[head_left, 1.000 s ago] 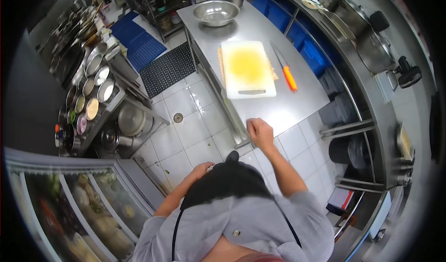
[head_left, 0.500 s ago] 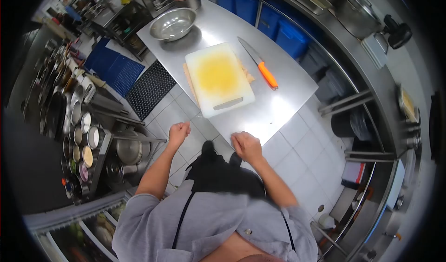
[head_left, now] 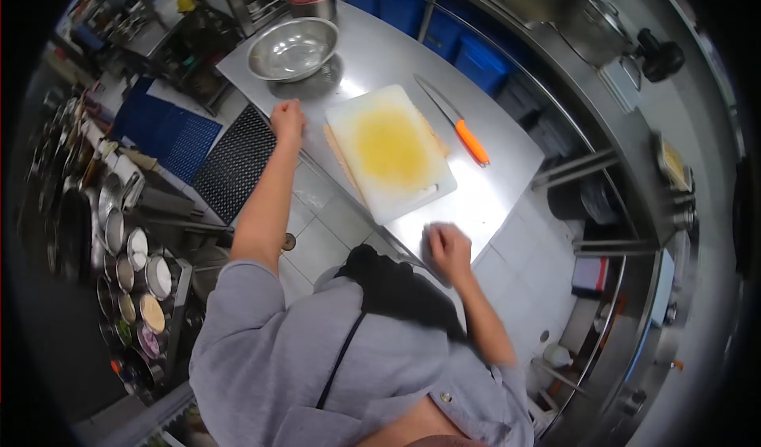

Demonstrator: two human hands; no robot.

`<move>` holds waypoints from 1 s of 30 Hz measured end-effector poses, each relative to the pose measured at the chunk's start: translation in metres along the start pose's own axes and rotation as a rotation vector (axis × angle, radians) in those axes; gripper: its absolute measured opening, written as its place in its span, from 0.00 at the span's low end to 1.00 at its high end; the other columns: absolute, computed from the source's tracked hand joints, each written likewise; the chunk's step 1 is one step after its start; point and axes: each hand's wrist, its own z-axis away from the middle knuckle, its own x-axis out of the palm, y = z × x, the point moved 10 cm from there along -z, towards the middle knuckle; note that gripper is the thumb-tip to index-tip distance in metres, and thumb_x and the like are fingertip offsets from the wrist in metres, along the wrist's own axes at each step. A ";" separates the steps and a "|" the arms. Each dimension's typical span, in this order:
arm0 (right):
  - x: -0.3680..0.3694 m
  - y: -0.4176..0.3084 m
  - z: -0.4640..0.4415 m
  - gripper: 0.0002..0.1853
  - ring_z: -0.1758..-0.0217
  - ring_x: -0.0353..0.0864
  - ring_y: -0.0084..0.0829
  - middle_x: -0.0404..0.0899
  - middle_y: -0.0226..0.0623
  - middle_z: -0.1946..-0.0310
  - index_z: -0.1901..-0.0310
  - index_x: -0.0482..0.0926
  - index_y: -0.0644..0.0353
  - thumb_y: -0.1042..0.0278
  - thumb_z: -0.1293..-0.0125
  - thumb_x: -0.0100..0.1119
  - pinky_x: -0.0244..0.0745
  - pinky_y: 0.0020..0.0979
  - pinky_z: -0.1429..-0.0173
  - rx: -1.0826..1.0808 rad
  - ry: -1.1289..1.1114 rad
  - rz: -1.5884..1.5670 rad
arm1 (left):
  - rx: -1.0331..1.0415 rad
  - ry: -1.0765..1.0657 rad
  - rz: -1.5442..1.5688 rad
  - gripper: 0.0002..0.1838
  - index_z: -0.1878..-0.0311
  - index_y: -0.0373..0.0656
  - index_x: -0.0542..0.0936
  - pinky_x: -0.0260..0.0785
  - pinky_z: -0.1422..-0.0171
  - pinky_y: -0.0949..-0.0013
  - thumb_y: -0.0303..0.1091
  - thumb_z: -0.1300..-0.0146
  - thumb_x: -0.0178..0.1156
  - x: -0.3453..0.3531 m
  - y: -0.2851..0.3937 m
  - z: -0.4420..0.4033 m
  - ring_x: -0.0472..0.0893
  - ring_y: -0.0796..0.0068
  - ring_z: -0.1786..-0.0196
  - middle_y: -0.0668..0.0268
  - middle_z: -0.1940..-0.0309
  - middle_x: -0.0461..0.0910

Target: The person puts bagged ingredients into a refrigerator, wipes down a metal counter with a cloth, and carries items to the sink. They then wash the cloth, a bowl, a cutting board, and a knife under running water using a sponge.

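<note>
My left hand is a loose fist at the table's left edge, just below a steel bowl; nothing shows in it. Fingers curled and nothing visible in them, my right hand is by the table's near edge, below the cutting board. That white board has a wide yellow stain and lies over a tan, cloth-like layer that sticks out on both sides. To its right rests a knife with an orange handle, its blade pointing away from me. Neither hand touches the board or knife.
A steel pot of red food stands at the table's far end. Blue bins sit under the shelf beyond. On the left are a black floor mat and several ingredient containers. A steel counter runs along the right.
My left hand has moved forward and up, from near my body to beside the table's left edge by the bowl. My right hand has shifted slightly right. The view has turned a little.
</note>
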 end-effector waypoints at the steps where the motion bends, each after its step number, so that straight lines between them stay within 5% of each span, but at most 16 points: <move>1: -0.001 0.001 -0.012 0.03 0.70 0.80 0.45 0.79 0.44 0.72 0.66 0.81 0.63 0.73 0.39 0.62 0.74 0.40 0.65 0.002 -0.003 0.069 | 0.016 -0.042 -0.077 0.13 0.52 0.37 0.78 0.70 0.71 0.76 0.34 0.36 0.60 0.009 0.010 -0.003 0.76 0.80 0.70 0.68 0.65 0.78; 3: -0.010 0.006 -0.043 0.03 0.67 0.78 0.47 0.78 0.46 0.72 0.65 0.81 0.63 0.74 0.40 0.60 0.73 0.42 0.61 -0.032 0.080 0.131 | 0.032 -0.161 -0.267 0.21 0.46 0.36 0.79 0.74 0.63 0.71 0.36 0.39 0.63 0.028 0.006 -0.012 0.80 0.73 0.66 0.65 0.63 0.80; 6: -0.020 0.020 -0.096 0.12 0.53 0.75 0.50 0.77 0.47 0.57 0.54 0.80 0.62 0.75 0.41 0.58 0.74 0.43 0.51 -0.001 0.127 0.371 | 0.444 -0.231 -0.747 0.28 0.42 0.34 0.78 0.75 0.51 0.66 0.39 0.44 0.67 0.059 0.007 0.001 0.82 0.62 0.58 0.59 0.59 0.82; 7: -0.017 0.032 -0.113 0.16 0.48 0.74 0.50 0.76 0.47 0.52 0.49 0.78 0.62 0.74 0.41 0.58 0.74 0.45 0.46 -0.013 0.131 0.443 | 0.376 -0.323 -0.730 0.35 0.38 0.33 0.75 0.71 0.40 0.63 0.42 0.48 0.69 0.068 0.012 0.022 0.80 0.54 0.46 0.53 0.49 0.78; 10: -0.006 0.066 -0.146 0.20 0.42 0.73 0.49 0.76 0.47 0.49 0.45 0.74 0.63 0.71 0.40 0.59 0.72 0.49 0.43 0.019 0.156 0.676 | 0.595 -0.324 -0.914 0.37 0.39 0.34 0.75 0.70 0.40 0.59 0.44 0.51 0.70 0.081 0.024 0.060 0.77 0.53 0.47 0.52 0.43 0.71; 16: 0.020 0.113 -0.162 0.19 0.45 0.78 0.51 0.78 0.51 0.51 0.48 0.73 0.65 0.64 0.38 0.59 0.75 0.49 0.43 0.316 -0.240 0.700 | 0.399 -0.425 -0.861 0.38 0.45 0.32 0.75 0.71 0.40 0.60 0.42 0.59 0.75 0.076 0.016 0.048 0.77 0.53 0.45 0.45 0.39 0.67; 22: 0.008 0.119 -0.150 0.19 0.58 0.83 0.55 0.82 0.56 0.62 0.55 0.74 0.69 0.59 0.39 0.56 0.78 0.45 0.50 0.523 -0.213 0.509 | 0.056 -0.526 -0.625 0.28 0.58 0.34 0.75 0.75 0.57 0.64 0.35 0.62 0.78 0.060 -0.008 0.048 0.82 0.62 0.63 0.55 0.59 0.81; 25: -0.011 0.093 -0.135 0.19 0.61 0.84 0.54 0.83 0.56 0.68 0.56 0.75 0.67 0.58 0.39 0.55 0.79 0.45 0.53 0.507 -0.123 0.448 | -0.009 -0.570 -0.289 0.24 0.57 0.35 0.75 0.74 0.64 0.64 0.32 0.56 0.75 0.062 -0.012 0.069 0.80 0.66 0.71 0.62 0.68 0.82; 28: -0.004 0.051 -0.101 0.17 0.64 0.85 0.51 0.84 0.52 0.70 0.57 0.77 0.65 0.59 0.40 0.57 0.79 0.45 0.56 0.379 -0.159 0.322 | -0.293 -0.584 -0.170 0.18 0.49 0.32 0.73 0.73 0.48 0.65 0.28 0.40 0.66 0.063 -0.025 0.097 0.81 0.66 0.53 0.55 0.55 0.80; 30: 0.007 0.034 -0.068 0.16 0.68 0.86 0.48 0.83 0.48 0.73 0.57 0.79 0.64 0.61 0.42 0.63 0.79 0.45 0.59 0.533 -0.246 0.001 | -0.426 -0.592 0.167 0.17 0.45 0.30 0.71 0.73 0.43 0.61 0.26 0.34 0.59 0.072 -0.041 0.115 0.80 0.64 0.48 0.54 0.49 0.78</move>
